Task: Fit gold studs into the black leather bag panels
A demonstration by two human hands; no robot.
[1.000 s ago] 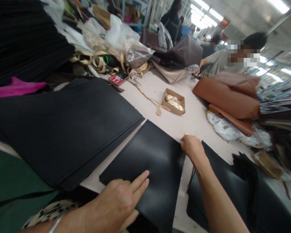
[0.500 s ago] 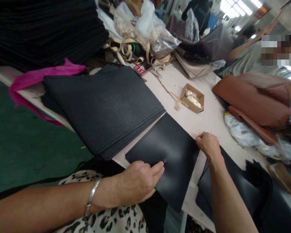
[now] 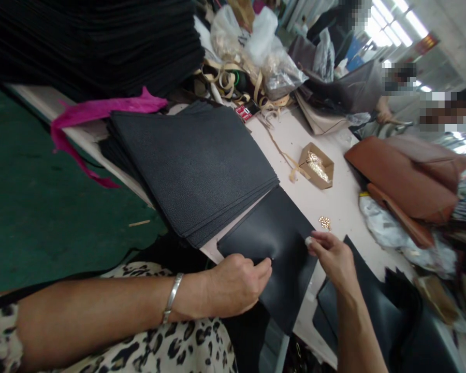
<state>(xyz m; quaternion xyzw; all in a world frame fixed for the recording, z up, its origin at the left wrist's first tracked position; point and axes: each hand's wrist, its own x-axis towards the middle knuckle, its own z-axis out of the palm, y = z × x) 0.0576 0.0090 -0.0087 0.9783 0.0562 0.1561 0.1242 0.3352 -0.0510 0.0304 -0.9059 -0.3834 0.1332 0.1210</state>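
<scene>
A smooth black leather panel (image 3: 279,233) lies at the near edge of the pale table (image 3: 334,202). My left hand (image 3: 236,282) rests on its near part with thumb and fingers pinched together at a small bright spot on the leather. My right hand (image 3: 332,256) hovers over the panel's right edge, fingers curled in a pinch; what they hold is too small to make out. A small heap of gold metal fittings (image 3: 325,223) sits on the table just beyond the right hand.
A stack of grained black panels (image 3: 194,166) lies to the left, a taller black stack (image 3: 89,41) behind it. An open cardboard box of gold fittings (image 3: 317,166), brown bags (image 3: 404,176), plastic bags (image 3: 256,52), more black leather (image 3: 392,311) at right. Co-workers sit across the table.
My right hand has come off the gold fittings, leaving them on the table, and drawn back over the panel. My left hand went from flat fingers to a pinch on the leather.
</scene>
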